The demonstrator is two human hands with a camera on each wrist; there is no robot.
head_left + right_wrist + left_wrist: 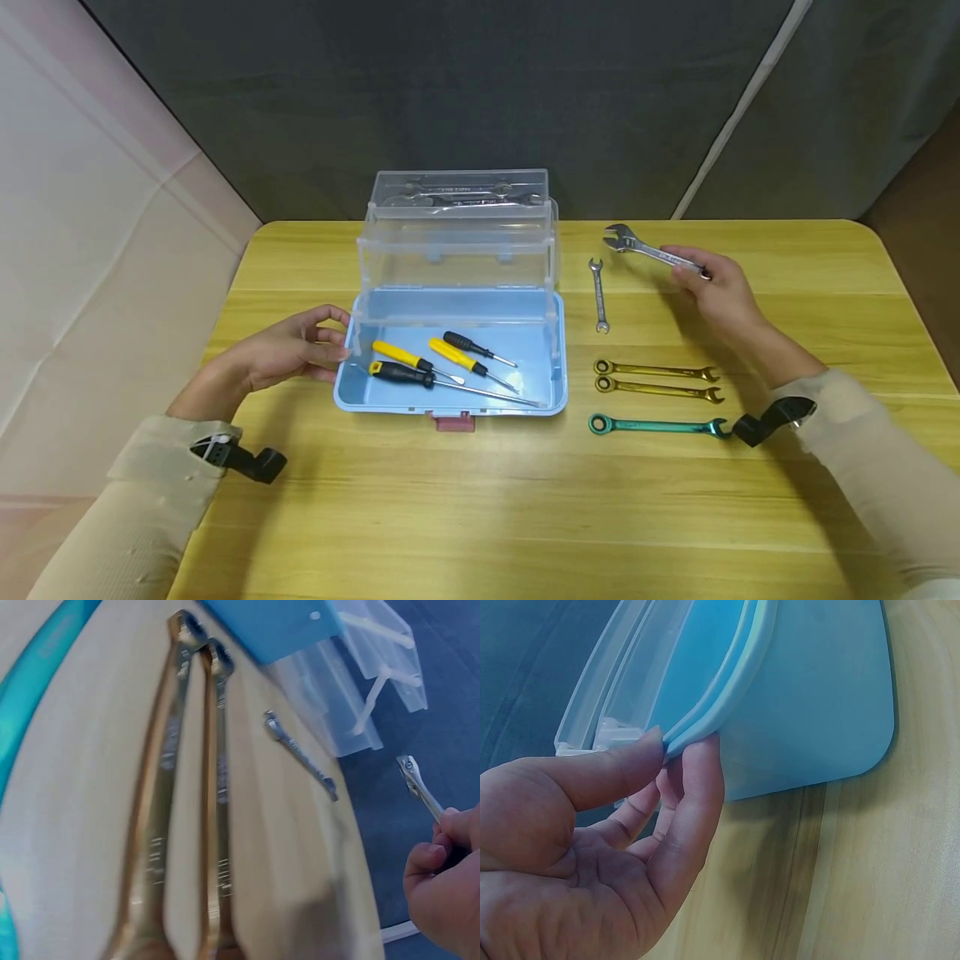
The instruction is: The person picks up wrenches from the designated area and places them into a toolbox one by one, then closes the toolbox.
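My right hand point(720, 292) grips an adjustable wrench point(652, 252) by its handle, above the table's back right, its head pointing left. Thumb and fingers of my left hand point(622, 825) pinch the left rim of a light blue toolbox point(810, 697). The toolbox stands open, its clear trays raised at the back. Two yellow-handled screwdrivers point(401, 354), a long black one point(405, 373) and a short black one point(467, 343) lie inside. A small double-ended wrench point(598, 296) lies on the table between toolbox and right hand.
Two gold ratchet wrenches point(656, 370) and a green one point(660, 426) lie right of the toolbox. Silver wrenches point(465, 202) sit in the upper clear tray point(461, 225). A dark curtain point(450, 92) hangs behind the wooden table point(480, 517).
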